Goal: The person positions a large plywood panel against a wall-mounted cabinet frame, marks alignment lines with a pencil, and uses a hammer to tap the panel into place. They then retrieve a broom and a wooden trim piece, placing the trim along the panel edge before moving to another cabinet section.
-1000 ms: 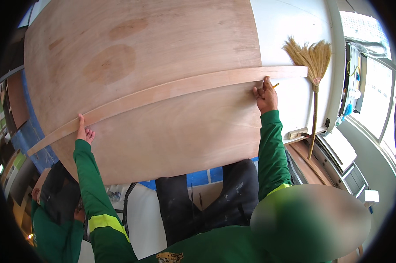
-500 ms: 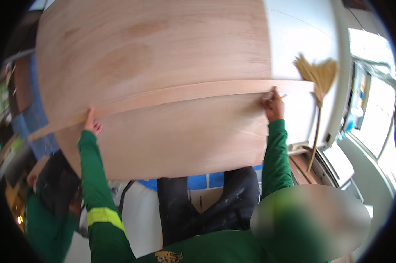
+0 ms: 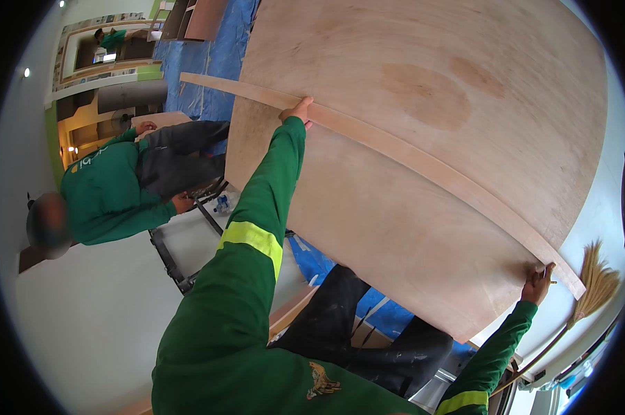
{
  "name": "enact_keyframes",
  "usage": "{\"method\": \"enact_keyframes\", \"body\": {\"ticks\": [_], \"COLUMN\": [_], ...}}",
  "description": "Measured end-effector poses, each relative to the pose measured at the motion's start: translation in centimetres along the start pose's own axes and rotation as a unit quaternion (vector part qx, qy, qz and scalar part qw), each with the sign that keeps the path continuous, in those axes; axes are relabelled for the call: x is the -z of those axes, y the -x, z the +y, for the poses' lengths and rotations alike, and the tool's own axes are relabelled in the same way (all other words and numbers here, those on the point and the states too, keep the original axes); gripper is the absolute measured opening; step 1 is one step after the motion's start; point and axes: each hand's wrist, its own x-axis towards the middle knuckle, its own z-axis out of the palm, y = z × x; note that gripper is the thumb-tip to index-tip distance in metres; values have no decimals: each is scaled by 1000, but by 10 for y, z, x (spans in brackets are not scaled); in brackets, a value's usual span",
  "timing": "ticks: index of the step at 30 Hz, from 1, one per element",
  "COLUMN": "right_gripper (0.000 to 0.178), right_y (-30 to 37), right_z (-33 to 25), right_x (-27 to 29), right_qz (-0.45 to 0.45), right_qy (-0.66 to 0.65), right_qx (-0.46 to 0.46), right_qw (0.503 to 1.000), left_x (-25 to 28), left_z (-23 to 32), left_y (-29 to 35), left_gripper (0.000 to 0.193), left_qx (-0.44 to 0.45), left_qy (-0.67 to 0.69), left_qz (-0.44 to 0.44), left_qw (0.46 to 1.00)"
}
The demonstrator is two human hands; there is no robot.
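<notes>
A long, thin wooden strip (image 3: 409, 153) lies across a large plywood sheet (image 3: 368, 197), its ends reaching past the sheet on both sides. Near the strip's left end, my left hand (image 3: 299, 113) is closed over its lower edge. My right hand (image 3: 536, 286) is at the lower edge close to the other end, fingers bent and a fingertip against the strip. A small thin stick, which looks like a pencil, pokes out from between its fingers. Part of the right hand's grip is hidden by shadow and by the hand itself.
On the left a co-worker (image 3: 112, 183) in a green top is beside a black metal frame (image 3: 170, 259). Blue sheeting (image 3: 219, 59) covers the floor beyond the plywood. A straw broom (image 3: 595, 280) leans near the strip's right end.
The view has swung to the left, so strip and sheet now slant down to the right and the co-worker shows fully. Both hands stay at the strip; my left fingers look more closed over it.
</notes>
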Motion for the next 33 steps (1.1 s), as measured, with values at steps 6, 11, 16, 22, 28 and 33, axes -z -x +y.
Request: {"method": "enact_keyframes", "body": {"ticks": [6, 11, 16, 22, 28, 33], "right_gripper": [31, 31, 29, 25, 26, 25], "right_y": [-21, -23, -20, -35, -39, -39], "right_z": [-3, -1, 0, 3, 7, 7], "right_x": [27, 31, 29, 46, 42, 50], "right_qz": [7, -31, -39, -41, -39, -68], "right_qy": [-17, -5, -11, -10, -18, -5], "right_qx": [0, -2, 2, 8, -2, 13], "right_qw": [1000, 1000, 999, 999, 999, 998], "left_x": [-25, -21, -19, -26, -5, -13], "left_z": [16, 12, 4, 4, 0, 3], "left_y": [32, 29, 27, 25, -7, 46], "left_gripper": [87, 89, 94, 97, 104, 126], "left_qx": [-11, -29, -31, -29, -22, -106], "left_qy": [9, 30, 29, 15, -5, -185], "left_qz": [44, 39, 51, 34, -83, 43], "left_qw": [999, 998, 998, 999, 996, 976]}}
